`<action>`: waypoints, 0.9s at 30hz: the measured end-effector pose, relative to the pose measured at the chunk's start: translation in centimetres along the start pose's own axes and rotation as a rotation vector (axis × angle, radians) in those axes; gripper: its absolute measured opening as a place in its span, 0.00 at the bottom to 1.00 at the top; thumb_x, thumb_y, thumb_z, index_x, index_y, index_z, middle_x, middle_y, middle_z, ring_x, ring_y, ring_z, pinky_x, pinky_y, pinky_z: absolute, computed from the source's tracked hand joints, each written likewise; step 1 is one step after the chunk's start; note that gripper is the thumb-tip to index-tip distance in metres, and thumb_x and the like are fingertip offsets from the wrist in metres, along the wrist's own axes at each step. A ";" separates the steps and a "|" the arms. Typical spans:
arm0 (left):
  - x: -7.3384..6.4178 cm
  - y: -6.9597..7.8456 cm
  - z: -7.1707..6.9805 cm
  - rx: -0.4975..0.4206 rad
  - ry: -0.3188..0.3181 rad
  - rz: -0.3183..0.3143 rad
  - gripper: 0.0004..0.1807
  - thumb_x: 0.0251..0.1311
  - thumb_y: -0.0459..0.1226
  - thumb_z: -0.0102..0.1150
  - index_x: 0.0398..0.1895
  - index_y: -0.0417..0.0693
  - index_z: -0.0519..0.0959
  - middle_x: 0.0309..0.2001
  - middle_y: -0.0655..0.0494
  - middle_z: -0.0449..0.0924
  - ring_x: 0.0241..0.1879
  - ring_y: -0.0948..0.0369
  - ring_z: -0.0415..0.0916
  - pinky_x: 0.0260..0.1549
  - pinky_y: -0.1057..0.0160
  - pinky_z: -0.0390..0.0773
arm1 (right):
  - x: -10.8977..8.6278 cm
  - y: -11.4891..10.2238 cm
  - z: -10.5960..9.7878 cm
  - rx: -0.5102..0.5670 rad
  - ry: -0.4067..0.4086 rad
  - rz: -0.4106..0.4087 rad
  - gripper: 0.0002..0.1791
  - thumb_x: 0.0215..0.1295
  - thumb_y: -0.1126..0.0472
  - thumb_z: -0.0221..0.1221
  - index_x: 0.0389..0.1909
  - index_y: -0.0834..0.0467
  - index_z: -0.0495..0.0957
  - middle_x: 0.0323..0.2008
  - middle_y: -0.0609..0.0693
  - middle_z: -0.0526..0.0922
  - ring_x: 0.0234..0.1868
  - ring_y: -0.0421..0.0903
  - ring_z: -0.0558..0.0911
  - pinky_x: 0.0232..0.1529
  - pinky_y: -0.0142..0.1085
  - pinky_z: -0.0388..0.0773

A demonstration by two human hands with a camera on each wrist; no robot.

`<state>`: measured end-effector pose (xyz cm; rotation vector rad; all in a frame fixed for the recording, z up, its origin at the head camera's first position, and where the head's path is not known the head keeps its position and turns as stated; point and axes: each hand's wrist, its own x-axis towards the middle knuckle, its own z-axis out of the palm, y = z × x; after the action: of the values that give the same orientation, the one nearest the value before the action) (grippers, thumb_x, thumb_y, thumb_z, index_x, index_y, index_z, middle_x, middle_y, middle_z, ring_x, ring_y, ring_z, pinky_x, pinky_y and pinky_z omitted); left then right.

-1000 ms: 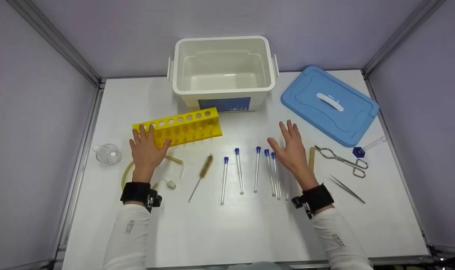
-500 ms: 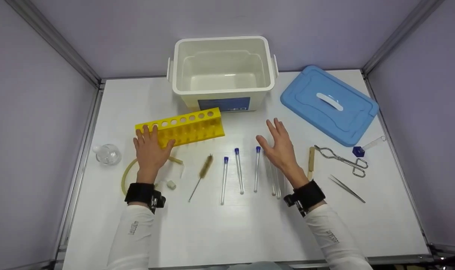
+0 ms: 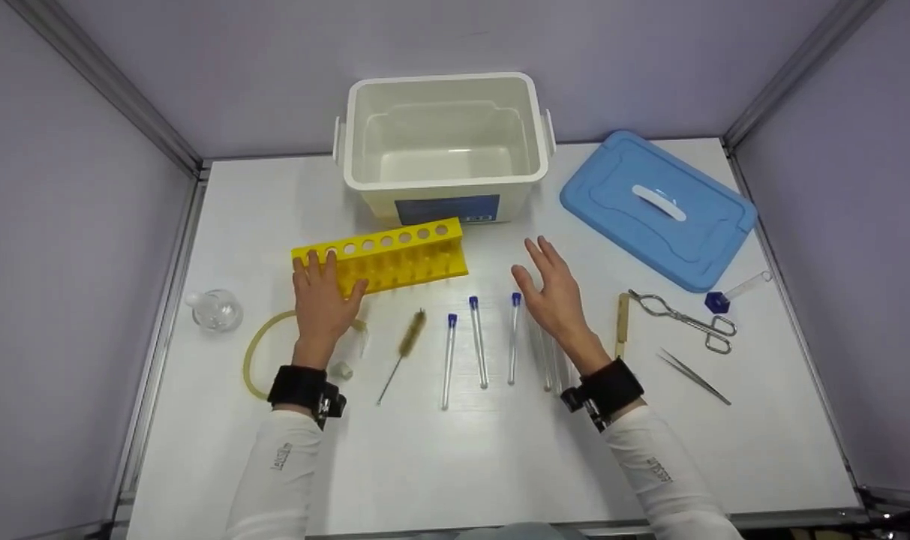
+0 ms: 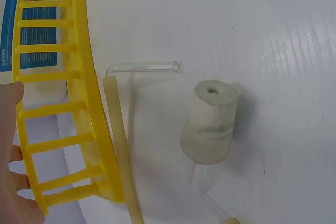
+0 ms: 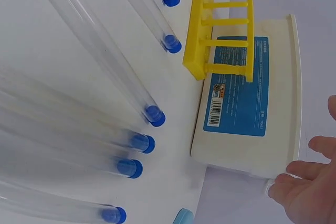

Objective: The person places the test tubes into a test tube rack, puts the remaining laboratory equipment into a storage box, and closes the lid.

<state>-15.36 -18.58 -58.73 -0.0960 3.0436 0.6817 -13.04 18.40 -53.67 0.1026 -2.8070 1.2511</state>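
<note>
White sleeves bore lettering too blurry to read, blue-capped tubes lay nr R hand, fingers spread & holding nothing, while L hand gripped L end of yellow rack, just in front of white bin w/ blue barcode label, print too small

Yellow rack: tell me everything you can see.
The yellow rack is long, plastic-looking, with a row of round holes along its top and slim bars between its edges; no tube shows in it. It is angled, right end farther away, in front of the white box. The left grip touches it near its left end; whether it's lifted is unclear.
</note>
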 end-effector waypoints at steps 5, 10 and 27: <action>-0.1 0.7 0.4 0.011 0.020 0.025 0.43 0.77 0.56 0.50 0.81 0.35 0.58 0.81 0.26 0.50 0.82 0.27 0.40 0.82 0.35 0.47 | 0.0 -0.2 0.3 -0.011 0.020 0.011 0.31 0.80 0.50 0.54 0.78 0.59 0.67 0.80 0.63 0.64 0.80 0.64 0.65 0.80 0.60 0.62; -0.2 1.3 0.9 0.034 0.086 0.075 0.41 0.76 0.54 0.51 0.79 0.32 0.62 0.78 0.23 0.56 0.80 0.26 0.46 0.81 0.34 0.52 | 0.1 -0.2 0.5 -0.011 0.060 -0.024 0.29 0.80 0.52 0.56 0.75 0.60 0.71 0.77 0.63 0.68 0.78 0.64 0.69 0.78 0.60 0.66; -0.5 3.9 2.2 0.044 0.134 0.139 0.37 0.76 0.51 0.55 0.77 0.35 0.67 0.75 0.24 0.63 0.77 0.25 0.55 0.76 0.33 0.60 | 0.6 0.1 1.6 -0.103 0.018 -0.133 0.28 0.79 0.55 0.57 0.74 0.61 0.72 0.76 0.66 0.70 0.76 0.65 0.71 0.75 0.60 0.70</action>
<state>-15.06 -14.06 -59.05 0.0742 3.2159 0.6405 -13.69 17.24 -54.77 0.2669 -2.7903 1.0723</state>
